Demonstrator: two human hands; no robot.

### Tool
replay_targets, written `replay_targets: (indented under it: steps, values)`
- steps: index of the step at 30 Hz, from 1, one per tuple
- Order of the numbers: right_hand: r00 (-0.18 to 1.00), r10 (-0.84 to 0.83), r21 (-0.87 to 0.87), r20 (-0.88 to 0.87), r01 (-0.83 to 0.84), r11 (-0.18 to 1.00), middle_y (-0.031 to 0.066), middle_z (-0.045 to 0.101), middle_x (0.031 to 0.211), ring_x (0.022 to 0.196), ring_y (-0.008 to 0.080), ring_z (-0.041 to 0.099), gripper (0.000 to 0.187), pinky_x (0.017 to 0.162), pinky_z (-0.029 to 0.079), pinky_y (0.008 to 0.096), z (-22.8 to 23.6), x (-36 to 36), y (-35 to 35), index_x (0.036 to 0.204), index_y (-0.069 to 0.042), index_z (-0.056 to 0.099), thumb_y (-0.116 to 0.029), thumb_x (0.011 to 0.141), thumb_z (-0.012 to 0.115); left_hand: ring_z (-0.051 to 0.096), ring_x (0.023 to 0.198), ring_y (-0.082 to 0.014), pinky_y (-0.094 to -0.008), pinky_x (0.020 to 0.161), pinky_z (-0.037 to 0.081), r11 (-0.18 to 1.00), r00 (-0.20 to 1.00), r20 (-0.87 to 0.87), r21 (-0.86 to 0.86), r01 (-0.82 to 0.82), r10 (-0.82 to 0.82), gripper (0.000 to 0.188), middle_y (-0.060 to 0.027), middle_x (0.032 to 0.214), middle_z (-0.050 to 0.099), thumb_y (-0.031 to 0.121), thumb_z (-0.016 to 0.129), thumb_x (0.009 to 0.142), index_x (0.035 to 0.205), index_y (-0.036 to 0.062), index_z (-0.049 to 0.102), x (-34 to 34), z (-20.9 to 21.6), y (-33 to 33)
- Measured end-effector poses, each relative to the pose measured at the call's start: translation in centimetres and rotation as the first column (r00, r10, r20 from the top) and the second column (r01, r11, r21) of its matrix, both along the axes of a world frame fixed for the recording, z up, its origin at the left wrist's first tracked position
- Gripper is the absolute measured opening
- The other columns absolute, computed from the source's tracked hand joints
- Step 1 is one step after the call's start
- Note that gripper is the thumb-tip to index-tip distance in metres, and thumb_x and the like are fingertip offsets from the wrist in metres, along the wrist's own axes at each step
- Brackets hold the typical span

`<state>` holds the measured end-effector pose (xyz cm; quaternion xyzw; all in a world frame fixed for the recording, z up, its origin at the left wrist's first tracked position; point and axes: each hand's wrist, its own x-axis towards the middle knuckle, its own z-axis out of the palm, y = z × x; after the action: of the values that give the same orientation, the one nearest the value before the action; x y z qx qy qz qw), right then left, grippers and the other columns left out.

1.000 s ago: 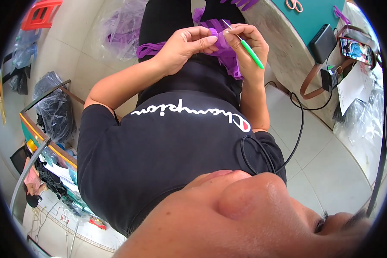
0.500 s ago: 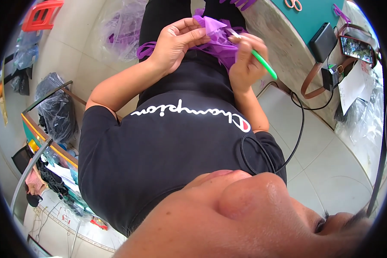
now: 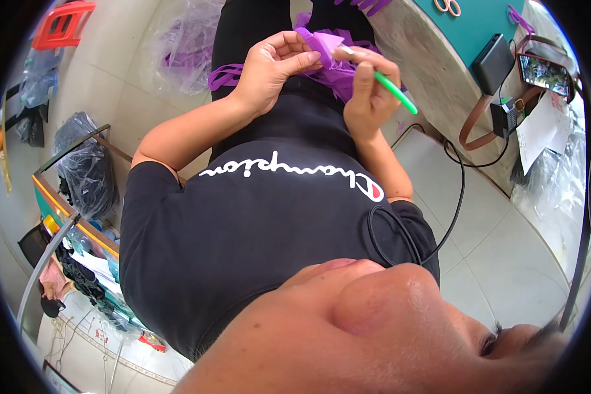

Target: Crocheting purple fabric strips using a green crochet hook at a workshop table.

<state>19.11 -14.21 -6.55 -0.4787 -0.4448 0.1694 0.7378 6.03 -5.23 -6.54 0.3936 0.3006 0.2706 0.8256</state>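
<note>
A piece of thin purple fabric point(image 3: 322, 46) lies over my lap, with loose straps point(image 3: 224, 77) trailing to the left. Thumb and fingers of my left hand point(image 3: 269, 73) pinch its folded edge. My right hand point(image 3: 369, 98) is closed around a slim tool with a bright green handle point(image 3: 398, 93). The tool's pale tip points left, close to the fabric; its exact kind is too small to make out, and I cannot tell if the tip touches the cloth. More purple cloth bunches behind and beneath my right fingers.
At right, a teal-topped table point(image 3: 433, 29) bears scissors point(image 3: 447, 7), a black box point(image 3: 493, 64) and a phone point(image 3: 544, 74). A black cable point(image 3: 463, 190) loops down to my side. Clear plastic bags of purple pieces point(image 3: 184, 52) lie on the floor, near a red stool point(image 3: 62, 25).
My right hand has shifted slightly left and turned, bringing the green-handled tool nearer my left fingers. My left hand has moved slightly right, still pinching the fabric.
</note>
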Motion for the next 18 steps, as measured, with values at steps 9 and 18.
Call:
replay_targets:
  steps: [9, 18]
  values:
    - [0.992, -0.104, -0.226, -0.075, 0.084, 0.970, 0.0133, 0.067, 0.093, 0.084, 0.0184, 0.065, 0.016, 0.079, 0.051, 0.0289, -0.1, 0.4, 0.0, 0.098, 0.003, 0.057, -0.013, 0.097, 0.052, 0.066, 0.088, -0.0183, -0.0312, 0.086, 0.053, 0.991, 1.000, 0.001, -0.136, -0.010, 0.010, 0.019, -0.0092, 0.096, 0.066, 0.005, 0.066, 0.087, 0.104, -0.0012, 0.060, -0.1, 0.4, 0.0]
    - [0.989, 0.011, -0.212, -0.148, -0.042, 0.976, 0.0176, 0.068, 0.095, 0.085, 0.0204, 0.067, 0.019, 0.078, 0.054, 0.0301, 0.0, 0.1, 0.2, 0.099, 0.004, 0.057, -0.014, 0.098, 0.052, 0.066, 0.085, -0.0174, -0.0307, 0.084, 0.053, 0.992, 1.000, 0.006, -0.121, -0.028, 0.028, 0.016, -0.0078, 0.092, 0.066, 0.005, 0.066, 0.087, 0.100, -0.0004, 0.060, 0.0, 0.4, 0.0]
